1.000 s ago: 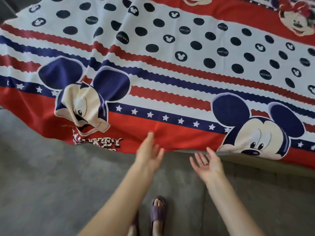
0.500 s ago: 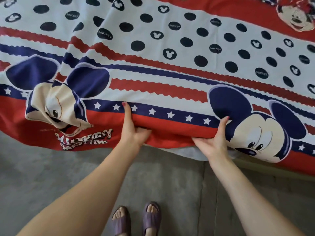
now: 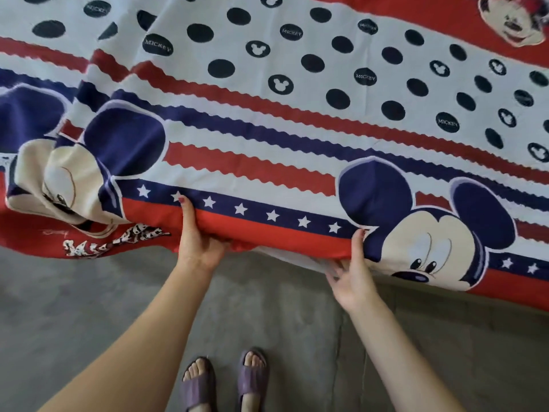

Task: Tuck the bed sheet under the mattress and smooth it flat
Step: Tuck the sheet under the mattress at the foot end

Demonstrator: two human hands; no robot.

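A cartoon-mouse bed sheet [image 3: 267, 162] in red, white and navy covers the mattress, whose pale underside [image 3: 291, 257] shows at the near edge. My left hand [image 3: 197, 242] grips the red border of the sheet, thumb up on the star band, fingers hidden beneath. My right hand [image 3: 352, 272] holds the same edge further right, thumb on top beside the printed mouse face, fingers spread under the lifted edge. Left of my hands the sheet hangs bunched and wrinkled [image 3: 74, 203].
A grey floor [image 3: 89, 307] lies below the bed edge. My feet in purple slippers [image 3: 225, 382] stand close to the bed. The bed base [image 3: 475, 304] runs along the lower right.
Both hands reached up from below the edge and took hold of the red border. Since half a second ago the edge has lifted, and my right fingers have gone underneath.
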